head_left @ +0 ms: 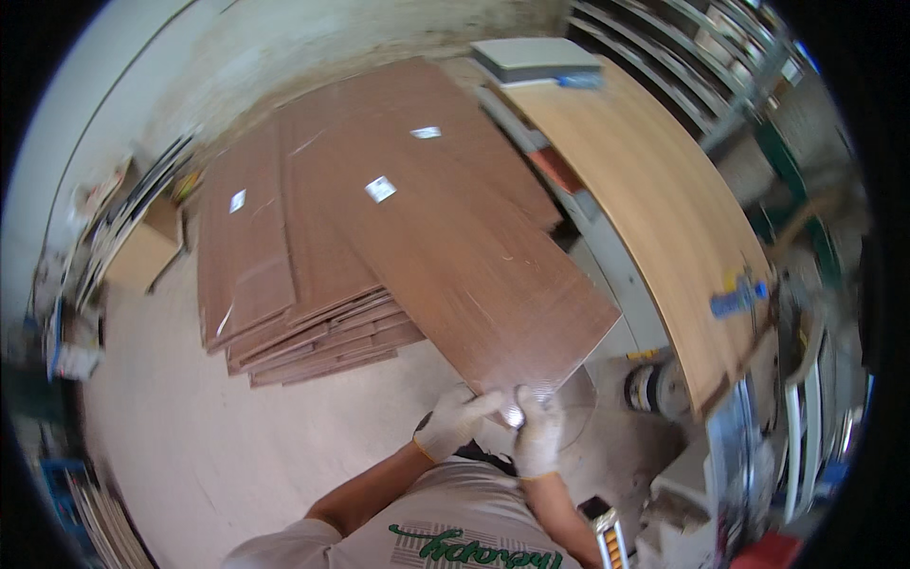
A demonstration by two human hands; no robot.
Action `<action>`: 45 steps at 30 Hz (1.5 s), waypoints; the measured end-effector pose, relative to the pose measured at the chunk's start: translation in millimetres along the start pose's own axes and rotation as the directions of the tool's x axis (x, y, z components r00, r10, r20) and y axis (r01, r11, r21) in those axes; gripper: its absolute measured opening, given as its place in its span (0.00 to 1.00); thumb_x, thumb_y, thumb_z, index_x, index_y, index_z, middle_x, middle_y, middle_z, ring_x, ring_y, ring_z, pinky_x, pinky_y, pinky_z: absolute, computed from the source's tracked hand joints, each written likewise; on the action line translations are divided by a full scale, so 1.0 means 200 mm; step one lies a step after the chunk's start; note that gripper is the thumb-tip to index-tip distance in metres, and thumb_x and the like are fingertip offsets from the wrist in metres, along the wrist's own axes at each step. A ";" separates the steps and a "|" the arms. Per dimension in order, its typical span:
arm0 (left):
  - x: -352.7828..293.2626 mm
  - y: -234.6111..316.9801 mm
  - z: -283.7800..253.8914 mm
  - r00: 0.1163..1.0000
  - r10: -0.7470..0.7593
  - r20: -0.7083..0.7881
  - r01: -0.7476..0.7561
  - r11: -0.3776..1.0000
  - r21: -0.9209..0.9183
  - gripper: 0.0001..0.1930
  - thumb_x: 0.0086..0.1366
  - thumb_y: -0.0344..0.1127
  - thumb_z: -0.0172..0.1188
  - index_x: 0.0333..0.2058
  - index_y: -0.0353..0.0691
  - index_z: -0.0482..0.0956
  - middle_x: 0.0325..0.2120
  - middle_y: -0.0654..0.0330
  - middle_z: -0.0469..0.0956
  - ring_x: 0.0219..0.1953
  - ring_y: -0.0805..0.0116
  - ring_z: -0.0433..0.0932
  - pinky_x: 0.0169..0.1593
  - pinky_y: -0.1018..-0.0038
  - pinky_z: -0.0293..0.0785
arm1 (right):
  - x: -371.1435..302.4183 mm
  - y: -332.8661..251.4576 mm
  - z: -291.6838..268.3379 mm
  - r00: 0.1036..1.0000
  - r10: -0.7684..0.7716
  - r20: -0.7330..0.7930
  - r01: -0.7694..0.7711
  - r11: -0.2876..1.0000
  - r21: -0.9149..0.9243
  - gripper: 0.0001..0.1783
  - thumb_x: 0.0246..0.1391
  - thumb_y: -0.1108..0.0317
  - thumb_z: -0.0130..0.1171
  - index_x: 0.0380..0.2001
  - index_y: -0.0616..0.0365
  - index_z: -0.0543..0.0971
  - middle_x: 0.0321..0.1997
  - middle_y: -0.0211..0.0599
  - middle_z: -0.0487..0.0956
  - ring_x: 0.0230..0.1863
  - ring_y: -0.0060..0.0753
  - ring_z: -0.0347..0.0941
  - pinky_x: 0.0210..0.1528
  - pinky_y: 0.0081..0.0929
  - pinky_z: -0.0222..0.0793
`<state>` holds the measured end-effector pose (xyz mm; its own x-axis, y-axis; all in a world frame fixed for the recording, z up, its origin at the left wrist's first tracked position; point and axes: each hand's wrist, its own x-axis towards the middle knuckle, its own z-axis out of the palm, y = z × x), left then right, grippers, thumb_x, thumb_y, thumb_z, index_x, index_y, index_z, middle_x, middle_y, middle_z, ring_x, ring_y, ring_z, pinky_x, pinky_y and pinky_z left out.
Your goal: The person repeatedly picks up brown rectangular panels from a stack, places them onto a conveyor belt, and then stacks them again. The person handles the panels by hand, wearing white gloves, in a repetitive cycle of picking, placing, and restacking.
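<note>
A long reddish-brown wood panel (493, 294) sticks out toward me from a stack of similar panels (318, 346), its near corner close to my body. Both hands wear white work gloves. My left hand (457, 424) is closed at that near corner, thumb side toward the right hand. My right hand (538, 434), slightly blurred, closes on the near edge beside it. Shiny clear plastic film (513, 414) shows at the corner between the hands. Fingers under the panel are hidden. A white label (380, 189) sits on the panel's top face.
To the right stands a table with a light wood top (626, 161), holding a grey-white box (536, 59) and a blue bottle (737, 302). A bucket (654, 389) is on the floor below. Thin boards (142, 237) lean by the left wall. Metal racking (730, 104) rises behind right.
</note>
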<state>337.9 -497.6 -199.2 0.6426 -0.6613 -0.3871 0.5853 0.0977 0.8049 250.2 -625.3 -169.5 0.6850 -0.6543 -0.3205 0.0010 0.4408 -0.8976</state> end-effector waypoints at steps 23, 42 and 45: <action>0.90 -0.60 1.29 0.927 0.170 0.333 -0.207 0.975 0.076 0.25 0.77 0.30 0.63 0.70 0.36 0.73 0.62 0.54 0.79 0.61 0.59 0.79 0.62 0.66 0.81 | -1.44 -0.48 -3.46 0.331 -0.350 -0.876 -0.071 0.917 -0.393 0.22 0.67 0.52 0.64 0.41 0.65 0.86 0.37 0.43 0.85 0.41 0.40 0.81 0.47 0.37 0.77; 1.00 -0.61 1.69 0.930 -0.160 0.330 0.178 0.984 -0.027 0.29 0.81 0.51 0.57 0.67 0.32 0.75 0.67 0.54 0.76 0.69 0.60 0.73 0.74 0.60 0.66 | -0.24 -0.59 -2.62 -0.207 0.248 -0.946 0.700 0.714 0.034 0.36 0.63 0.75 0.68 0.70 0.71 0.64 0.68 0.54 0.75 0.62 0.46 0.76 0.68 0.41 0.72; 1.03 -0.62 1.75 0.898 -0.170 0.406 -0.007 0.917 0.399 0.28 0.79 0.49 0.63 0.65 0.31 0.77 0.64 0.54 0.78 0.65 0.61 0.76 0.68 0.63 0.73 | -0.32 -0.57 -2.71 -0.235 0.151 -0.960 0.676 0.736 -0.050 0.35 0.63 0.74 0.68 0.69 0.72 0.66 0.67 0.55 0.76 0.62 0.46 0.76 0.68 0.41 0.72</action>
<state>224.1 -905.4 -221.4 0.2767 -0.9124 -0.3015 0.3348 -0.2026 0.9203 -188.5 -967.3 -210.9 -0.8604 -0.3695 -0.3510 0.4274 -0.1481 -0.8918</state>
